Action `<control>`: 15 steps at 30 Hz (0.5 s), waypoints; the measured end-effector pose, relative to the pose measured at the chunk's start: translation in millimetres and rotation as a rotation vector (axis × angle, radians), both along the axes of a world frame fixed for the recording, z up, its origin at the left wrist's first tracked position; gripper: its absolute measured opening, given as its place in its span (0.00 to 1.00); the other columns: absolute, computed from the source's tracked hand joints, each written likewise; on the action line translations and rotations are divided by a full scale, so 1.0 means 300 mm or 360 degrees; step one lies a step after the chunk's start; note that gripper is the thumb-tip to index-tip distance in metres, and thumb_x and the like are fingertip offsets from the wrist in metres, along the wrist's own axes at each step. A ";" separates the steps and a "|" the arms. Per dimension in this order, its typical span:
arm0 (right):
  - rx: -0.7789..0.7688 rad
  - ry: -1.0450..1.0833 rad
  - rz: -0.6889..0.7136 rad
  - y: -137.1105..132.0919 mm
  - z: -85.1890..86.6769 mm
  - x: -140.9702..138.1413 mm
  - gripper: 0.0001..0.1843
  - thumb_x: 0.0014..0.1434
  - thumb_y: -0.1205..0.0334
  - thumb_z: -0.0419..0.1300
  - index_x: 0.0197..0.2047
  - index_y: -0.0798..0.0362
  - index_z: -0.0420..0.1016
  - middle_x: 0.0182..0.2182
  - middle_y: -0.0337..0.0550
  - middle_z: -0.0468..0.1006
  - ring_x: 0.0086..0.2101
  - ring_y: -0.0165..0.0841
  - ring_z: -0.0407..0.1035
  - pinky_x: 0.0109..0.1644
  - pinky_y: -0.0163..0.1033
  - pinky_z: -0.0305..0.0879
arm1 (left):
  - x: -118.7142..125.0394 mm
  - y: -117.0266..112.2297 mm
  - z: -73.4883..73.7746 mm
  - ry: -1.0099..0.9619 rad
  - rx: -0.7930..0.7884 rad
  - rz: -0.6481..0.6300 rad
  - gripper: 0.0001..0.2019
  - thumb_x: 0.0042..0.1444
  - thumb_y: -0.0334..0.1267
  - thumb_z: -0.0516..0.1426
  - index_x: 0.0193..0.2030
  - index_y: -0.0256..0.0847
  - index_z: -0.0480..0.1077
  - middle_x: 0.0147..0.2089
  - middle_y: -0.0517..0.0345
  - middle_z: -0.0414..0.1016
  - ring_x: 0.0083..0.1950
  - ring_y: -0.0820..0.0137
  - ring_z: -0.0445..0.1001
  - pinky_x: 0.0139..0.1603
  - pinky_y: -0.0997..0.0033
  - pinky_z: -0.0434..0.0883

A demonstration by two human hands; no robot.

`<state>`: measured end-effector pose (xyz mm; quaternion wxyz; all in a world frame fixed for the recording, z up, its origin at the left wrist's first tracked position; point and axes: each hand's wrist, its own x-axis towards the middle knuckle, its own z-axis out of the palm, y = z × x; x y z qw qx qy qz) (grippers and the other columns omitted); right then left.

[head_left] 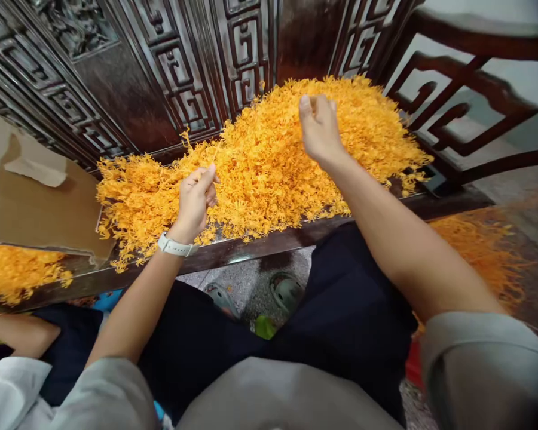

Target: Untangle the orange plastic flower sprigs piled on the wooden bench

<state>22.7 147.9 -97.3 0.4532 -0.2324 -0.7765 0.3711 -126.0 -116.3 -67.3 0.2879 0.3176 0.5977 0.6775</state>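
A big heap of orange-yellow dried strands (260, 161) lies on a dark carved wooden bench (260, 242). My left hand (197, 197), with a white watch on the wrist, is closed in a pinch on a thin strand at the heap's near left side. My right hand (318, 128) reaches over the heap's top, fingers curled together and pinching at the strands; what it holds is too small to make out.
A flattened cardboard sheet (31, 197) lies at the left with a second orange pile (18, 272) below it. Another person's arm (18, 334) shows at the lower left. More orange strands (479, 257) lie at the right. Sandals (287, 289) rest on the floor.
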 end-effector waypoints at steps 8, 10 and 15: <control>-0.0779 0.0121 0.0488 -0.308 0.030 -0.127 0.40 0.60 0.17 0.47 0.43 0.48 0.70 0.29 0.39 0.68 0.28 0.30 0.65 0.30 0.36 0.64 | 0.111 0.043 -0.081 0.0302 0.0040 -0.0070 0.21 0.63 0.55 0.65 0.29 0.42 0.71 0.16 0.68 0.55 0.18 0.77 0.53 0.21 0.72 0.51; -0.0746 0.0200 0.0463 -0.338 0.043 -0.130 0.39 0.61 0.18 0.46 0.37 0.49 0.67 0.26 0.37 0.64 0.27 0.29 0.61 0.30 0.36 0.62 | 0.130 0.038 -0.091 0.0338 -0.0001 -0.0148 0.21 0.64 0.55 0.64 0.28 0.42 0.71 0.17 0.67 0.56 0.18 0.77 0.53 0.21 0.72 0.51; -0.0535 0.0342 0.0352 -0.321 0.055 -0.126 0.37 0.64 0.22 0.50 0.28 0.49 0.58 0.25 0.36 0.59 0.28 0.29 0.55 0.32 0.38 0.59 | 0.143 0.034 -0.074 0.0387 -0.0088 -0.0291 0.22 0.63 0.52 0.65 0.25 0.41 0.67 0.21 0.66 0.56 0.21 0.77 0.52 0.23 0.71 0.50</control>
